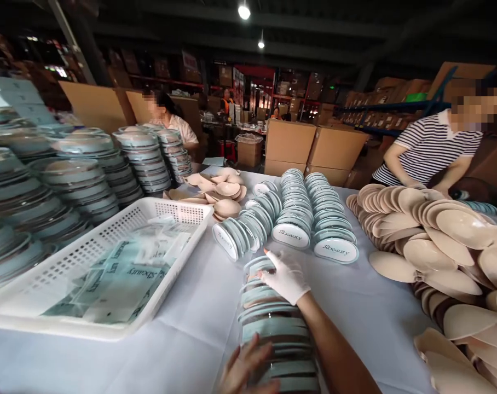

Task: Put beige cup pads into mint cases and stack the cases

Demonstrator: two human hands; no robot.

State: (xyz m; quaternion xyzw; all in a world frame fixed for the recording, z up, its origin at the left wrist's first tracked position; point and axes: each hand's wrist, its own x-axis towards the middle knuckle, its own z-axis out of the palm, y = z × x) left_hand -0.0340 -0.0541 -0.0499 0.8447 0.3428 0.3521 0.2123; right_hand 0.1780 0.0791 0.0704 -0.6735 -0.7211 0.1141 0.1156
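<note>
While our gloved right hand [287, 278] presses flat on the far end of the row of pale blue lidded cases [273, 323] lying on the white tablecloth [199, 328] and our bare left hand [248, 369] cups its near end, fingers spread, we judge that we are gathering the row, which next needs an even squeeze from both ends.

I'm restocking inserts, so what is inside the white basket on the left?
The white basket holds flat pale-teal printed packets in clear wrap, lying loosely. Whatever lies beneath the top packets is covered.

Glossy plastic cases [273, 323], perforated plastic basket [109, 241], matt cloth tablecloth [199, 328].
</note>
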